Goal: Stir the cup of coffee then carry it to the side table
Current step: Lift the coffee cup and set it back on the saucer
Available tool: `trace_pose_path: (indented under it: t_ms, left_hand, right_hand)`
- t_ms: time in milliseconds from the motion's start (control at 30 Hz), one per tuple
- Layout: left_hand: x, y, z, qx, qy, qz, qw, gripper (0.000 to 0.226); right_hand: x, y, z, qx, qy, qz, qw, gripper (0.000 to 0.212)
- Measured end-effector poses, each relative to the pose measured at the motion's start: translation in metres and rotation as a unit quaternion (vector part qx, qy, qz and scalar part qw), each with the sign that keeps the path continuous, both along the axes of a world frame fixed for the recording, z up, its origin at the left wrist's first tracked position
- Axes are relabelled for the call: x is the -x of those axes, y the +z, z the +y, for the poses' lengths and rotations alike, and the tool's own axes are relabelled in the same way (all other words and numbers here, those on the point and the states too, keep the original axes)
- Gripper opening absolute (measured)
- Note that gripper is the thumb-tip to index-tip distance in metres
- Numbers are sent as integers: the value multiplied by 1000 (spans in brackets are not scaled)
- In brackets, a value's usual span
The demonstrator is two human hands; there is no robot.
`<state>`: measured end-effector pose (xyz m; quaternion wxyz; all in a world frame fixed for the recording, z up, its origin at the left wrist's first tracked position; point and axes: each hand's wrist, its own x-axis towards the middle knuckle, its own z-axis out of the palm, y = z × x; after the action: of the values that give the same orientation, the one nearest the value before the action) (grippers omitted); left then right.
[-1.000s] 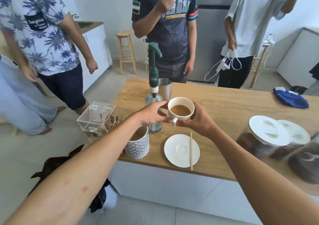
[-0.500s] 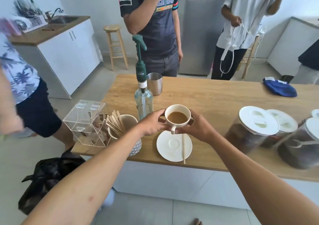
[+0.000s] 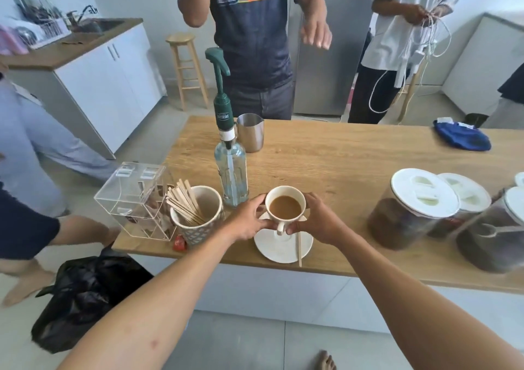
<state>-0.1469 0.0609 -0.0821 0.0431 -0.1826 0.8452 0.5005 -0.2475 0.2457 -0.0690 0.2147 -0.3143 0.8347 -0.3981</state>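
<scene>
A white cup of milky coffee (image 3: 285, 208) is held just above a white saucer (image 3: 279, 249) near the front edge of the wooden counter (image 3: 354, 159). My left hand (image 3: 248, 220) clasps the cup's left side. My right hand (image 3: 319, 219) clasps its right side, fingertips near the handle, which faces me. A wooden stir stick (image 3: 299, 247) lies across the saucer's right part.
A patterned cup of wooden stir sticks (image 3: 195, 213), a clear acrylic box (image 3: 133, 196), a pump bottle (image 3: 229, 154) and a steel pitcher (image 3: 251, 132) stand to the left. Lidded jars (image 3: 416, 208) crowd the right. A blue cloth (image 3: 462, 138) lies far right. People stand behind the counter and at left; a black bag (image 3: 85, 293) lies on the floor.
The cup, held in both hands, has come down and toward me, from above the counter to just over the saucer. The view has shifted, and the people around have moved.
</scene>
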Motion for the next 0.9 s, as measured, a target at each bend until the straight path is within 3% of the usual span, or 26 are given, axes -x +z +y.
trace_pose_path:
  t_ms: [900]
  left_hand:
    - [-11, -37, 3, 93, 12, 5, 996, 68]
  right_hand:
    - [-10, -22, -4, -102, 7, 4, 995, 89]
